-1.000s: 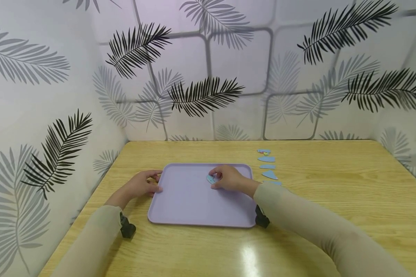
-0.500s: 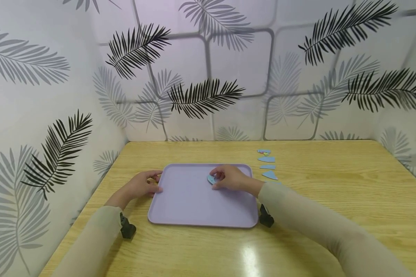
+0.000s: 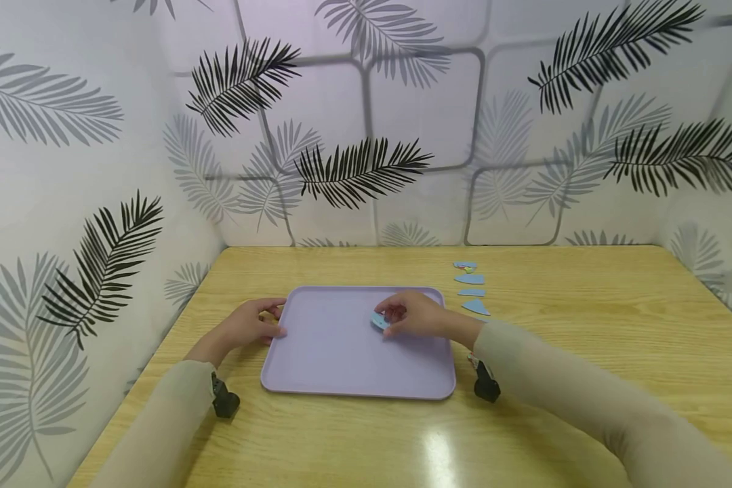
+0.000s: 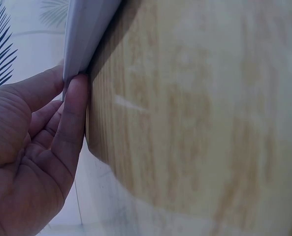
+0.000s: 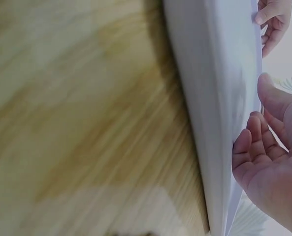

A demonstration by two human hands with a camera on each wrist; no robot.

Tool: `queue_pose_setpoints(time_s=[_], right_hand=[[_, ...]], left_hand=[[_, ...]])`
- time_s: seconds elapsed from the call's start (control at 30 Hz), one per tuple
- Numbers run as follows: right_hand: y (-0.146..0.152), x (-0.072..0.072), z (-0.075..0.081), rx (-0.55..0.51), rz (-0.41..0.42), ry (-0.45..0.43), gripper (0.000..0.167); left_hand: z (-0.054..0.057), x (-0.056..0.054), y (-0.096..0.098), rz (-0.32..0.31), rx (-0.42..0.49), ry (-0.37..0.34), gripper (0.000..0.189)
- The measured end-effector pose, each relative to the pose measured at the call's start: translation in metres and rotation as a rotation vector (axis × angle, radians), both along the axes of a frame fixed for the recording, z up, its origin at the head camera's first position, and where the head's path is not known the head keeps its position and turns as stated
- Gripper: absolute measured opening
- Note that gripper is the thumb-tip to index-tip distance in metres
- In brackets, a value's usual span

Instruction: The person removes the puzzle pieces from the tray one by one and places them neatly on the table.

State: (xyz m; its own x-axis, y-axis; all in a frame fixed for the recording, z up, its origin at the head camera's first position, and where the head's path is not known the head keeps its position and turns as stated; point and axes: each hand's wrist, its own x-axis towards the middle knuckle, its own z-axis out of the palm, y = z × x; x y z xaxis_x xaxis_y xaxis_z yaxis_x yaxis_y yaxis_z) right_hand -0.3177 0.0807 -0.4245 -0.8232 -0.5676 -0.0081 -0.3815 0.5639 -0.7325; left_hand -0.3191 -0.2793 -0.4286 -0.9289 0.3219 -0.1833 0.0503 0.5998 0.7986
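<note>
A shallow lilac tray (image 3: 341,366) lies on the wooden table. My left hand (image 3: 247,325) grips its left rim, and in the left wrist view the fingers (image 4: 76,101) come up against the underside of the rim. Over the tray's upper right part, my right hand (image 3: 416,314) pinches a small flat light-blue piece (image 3: 379,321) with dark dots between thumb and fingertips. The fingers (image 5: 256,142) are bent in the right wrist view, where the piece is hidden.
Several flat light-blue pieces lie in a column right of the tray, among them a wedge-shaped piece (image 3: 476,307) and a rear piece (image 3: 465,265) with coloured marks. The wooden table (image 3: 585,325) meets patterned walls at the back and left.
My right hand has shifted slightly right and toward me, and the light-blue piece has moved with it. The left hand and the tray have stayed in place.
</note>
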Motion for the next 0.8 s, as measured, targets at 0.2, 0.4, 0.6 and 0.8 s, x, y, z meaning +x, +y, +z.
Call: queue_pose_setpoints(time_s=[0.2,0.4,0.6,0.8], right_hand=[[0.015,0.006,0.003,-0.012,0.079,-0.009,0.042],[0.034,0.012,0.008,-0.062,0.160,-0.061,0.042],[0.052,0.021,0.013,-0.071,0.198,-0.112,0.043],[0.069,0.032,0.021,-0.075,0.220,-0.109,0.042]], left_hand=[[0.000,0.000,0.000,0.009,0.001,-0.003,0.068],[0.001,0.000,0.000,-0.003,0.009,0.000,0.069],[0.001,-0.001,0.000,-0.003,0.008,-0.001,0.069],[0.001,0.000,0.000,-0.006,0.007,-0.003,0.070]])
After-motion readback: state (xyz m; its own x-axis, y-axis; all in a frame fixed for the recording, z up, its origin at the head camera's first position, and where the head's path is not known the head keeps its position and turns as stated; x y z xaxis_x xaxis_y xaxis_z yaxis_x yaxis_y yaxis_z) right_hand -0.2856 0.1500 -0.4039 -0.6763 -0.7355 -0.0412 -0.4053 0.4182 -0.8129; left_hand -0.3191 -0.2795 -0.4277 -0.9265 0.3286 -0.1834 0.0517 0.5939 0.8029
